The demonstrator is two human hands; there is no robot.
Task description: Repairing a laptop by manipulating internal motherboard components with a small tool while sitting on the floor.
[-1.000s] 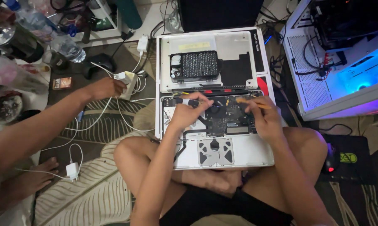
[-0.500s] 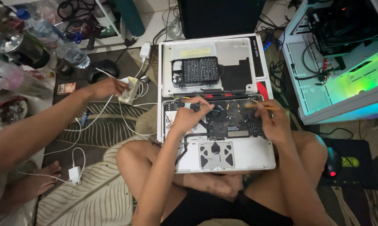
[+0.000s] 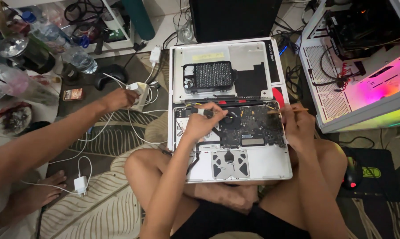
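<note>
We find an opened silver laptop base (image 3: 235, 166) resting across our crossed legs, its dark circuit board (image 3: 253, 130) exposed along the far half. Our left hand (image 3: 202, 124) sits over the board's left part, fingers closed around a small dark-and-white screwdriver (image 3: 204, 112) whose tip points toward the round black fan (image 3: 230, 120). Our right hand (image 3: 297, 126) rests at the base's right edge, pinched shut on a thin wooden-handled brush (image 3: 288, 110) that lies level over the board's far right corner. The removed silver bottom cover (image 3: 253, 53) lies beyond the base's far edge, carrying a black tray of screwdriver bits (image 3: 209, 76). We judge the step in hand to be work on the board near the fan. The next move appears to call for a steady tip and light pressure. At left, another person's hand (image 3: 118, 98) touches a white power adapter (image 3: 138, 90) on the patterned rug (image 3: 98, 208).
</note>
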